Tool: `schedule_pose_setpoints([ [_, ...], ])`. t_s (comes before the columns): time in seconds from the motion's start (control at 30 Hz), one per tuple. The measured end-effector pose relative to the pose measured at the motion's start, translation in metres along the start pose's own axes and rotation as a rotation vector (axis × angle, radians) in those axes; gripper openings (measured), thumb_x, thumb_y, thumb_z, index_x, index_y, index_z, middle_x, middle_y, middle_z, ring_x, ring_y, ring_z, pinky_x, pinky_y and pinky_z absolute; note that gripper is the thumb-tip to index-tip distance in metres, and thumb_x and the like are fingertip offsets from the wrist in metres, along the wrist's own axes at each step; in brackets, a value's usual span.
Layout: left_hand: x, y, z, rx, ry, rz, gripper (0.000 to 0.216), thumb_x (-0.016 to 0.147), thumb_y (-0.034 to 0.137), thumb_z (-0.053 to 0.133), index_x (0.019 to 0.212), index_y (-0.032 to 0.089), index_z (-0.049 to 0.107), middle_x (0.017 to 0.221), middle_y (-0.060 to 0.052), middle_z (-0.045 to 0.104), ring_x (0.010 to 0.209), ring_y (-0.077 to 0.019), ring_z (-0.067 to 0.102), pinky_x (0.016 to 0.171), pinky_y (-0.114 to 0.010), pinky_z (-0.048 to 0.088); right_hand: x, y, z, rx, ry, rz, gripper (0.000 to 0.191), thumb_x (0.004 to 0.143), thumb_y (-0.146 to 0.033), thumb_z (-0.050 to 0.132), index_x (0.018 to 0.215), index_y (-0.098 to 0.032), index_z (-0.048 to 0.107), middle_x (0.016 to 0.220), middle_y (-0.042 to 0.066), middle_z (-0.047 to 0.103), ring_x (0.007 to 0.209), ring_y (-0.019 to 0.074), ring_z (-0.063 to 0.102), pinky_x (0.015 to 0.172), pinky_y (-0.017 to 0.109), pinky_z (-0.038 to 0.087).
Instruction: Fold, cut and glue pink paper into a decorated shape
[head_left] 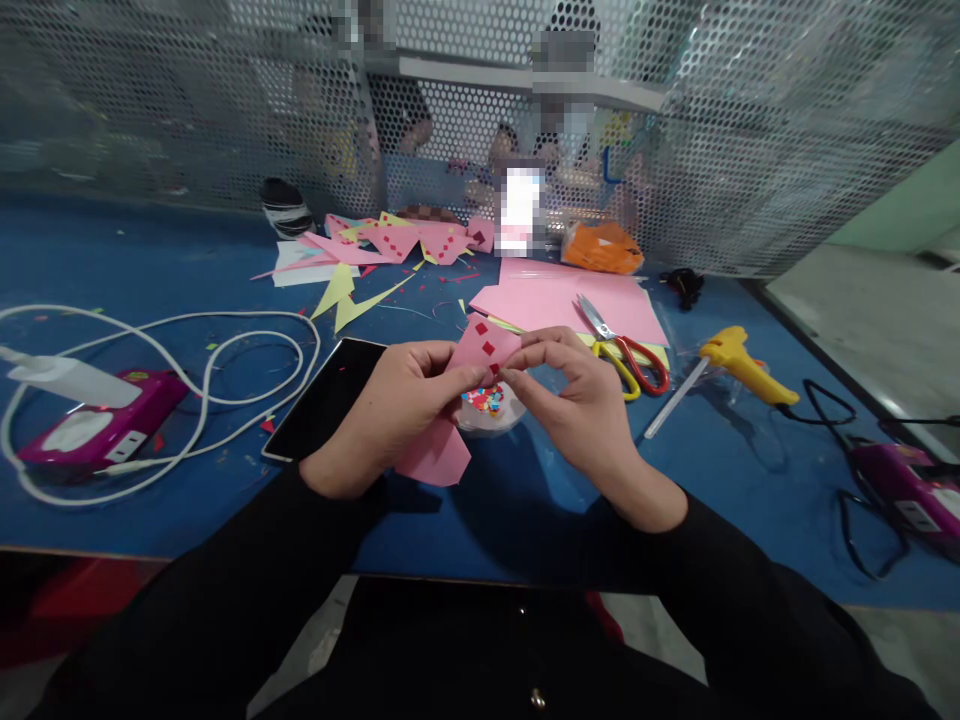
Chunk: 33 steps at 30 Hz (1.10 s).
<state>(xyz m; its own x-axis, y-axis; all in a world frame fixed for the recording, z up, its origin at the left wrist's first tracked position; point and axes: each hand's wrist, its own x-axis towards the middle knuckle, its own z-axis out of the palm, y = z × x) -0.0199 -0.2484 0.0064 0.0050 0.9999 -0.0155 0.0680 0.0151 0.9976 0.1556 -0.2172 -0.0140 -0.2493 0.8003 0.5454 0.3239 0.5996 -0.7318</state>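
My left hand (405, 405) is closed on a pink paper cutout (435, 455), thumb on top. Its upper part carries a line of small red diamonds (488, 348). The fingertips of my right hand (574, 400) are pinched together at the cutout's right edge, beside the lowest diamond; what lies between them is hidden. Just under the hands stands a clear round dish (499, 418) with small red, blue, white and yellow bits (484, 400) inside. Scissors (619, 345) with red and yellow handles lie past my right hand. A dark tablet (322, 400) is partly behind my left wrist.
Right: a yellow glue gun (739, 360) and a purple power strip (907, 485). Left: another purple power strip (105, 425) with a looped white cable (217, 318). Beyond: pink sheets (577, 300), paper scraps (341, 290), an orange packet (602, 247) and a perforated metal screen (465, 125).
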Motion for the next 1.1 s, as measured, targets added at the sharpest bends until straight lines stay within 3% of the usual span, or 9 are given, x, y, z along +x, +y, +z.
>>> schedule_pose_setpoints([
  [0.53, -0.0006, -0.0010, 0.0005, 0.114, 0.017, 0.027, 0.025, 0.078, 0.036, 0.074, 0.064, 0.017, 0.068, 0.052, 0.004, 0.052, 0.049, -0.0085, 0.044, 0.048, -0.022, 0.033, 0.0001, -0.0017, 0.0006, -0.018, -0.005, -0.017, 0.010, 0.084, -0.017, 0.068, 0.075, -0.023, 0.064, 0.084, 0.000, 0.067, 0.086, 0.0168, 0.063, 0.082, 0.035, 0.048],
  [0.7, -0.0004, -0.0009, 0.0016, 0.002, 0.022, 0.000, 0.018, 0.076, 0.035, 0.077, 0.077, 0.016, 0.077, 0.058, 0.002, 0.059, 0.051, -0.0079, 0.044, 0.048, -0.021, 0.033, 0.0003, -0.0014, -0.0002, 0.099, 0.005, 0.134, 0.005, 0.084, -0.021, 0.068, 0.084, -0.022, 0.063, 0.087, 0.000, 0.069, 0.084, 0.0157, 0.063, 0.083, 0.035, 0.049],
  [0.87, -0.0003, -0.0027, 0.0004, -0.022, 0.010, -0.022, 0.018, 0.077, 0.033, 0.077, 0.076, 0.015, 0.077, 0.055, 0.003, 0.057, 0.050, -0.0070, 0.043, 0.047, -0.020, 0.032, 0.0014, 0.0025, 0.0035, 0.482, -0.032, 0.352, 0.035, 0.075, -0.024, 0.075, 0.103, -0.023, 0.054, 0.081, -0.002, 0.069, 0.078, 0.0164, 0.068, 0.071, 0.032, 0.053],
  [1.1, 0.0014, -0.0019, -0.0006, 0.023, -0.010, -0.016, 0.019, 0.079, 0.033, 0.075, 0.078, 0.014, 0.076, 0.053, 0.004, 0.056, 0.048, -0.0064, 0.044, 0.045, -0.019, 0.032, 0.0008, 0.0009, 0.0060, 0.585, -0.080, 0.457, 0.035, 0.073, -0.027, 0.077, 0.102, -0.021, 0.057, 0.080, -0.002, 0.068, 0.074, 0.0142, 0.067, 0.070, 0.031, 0.052],
])
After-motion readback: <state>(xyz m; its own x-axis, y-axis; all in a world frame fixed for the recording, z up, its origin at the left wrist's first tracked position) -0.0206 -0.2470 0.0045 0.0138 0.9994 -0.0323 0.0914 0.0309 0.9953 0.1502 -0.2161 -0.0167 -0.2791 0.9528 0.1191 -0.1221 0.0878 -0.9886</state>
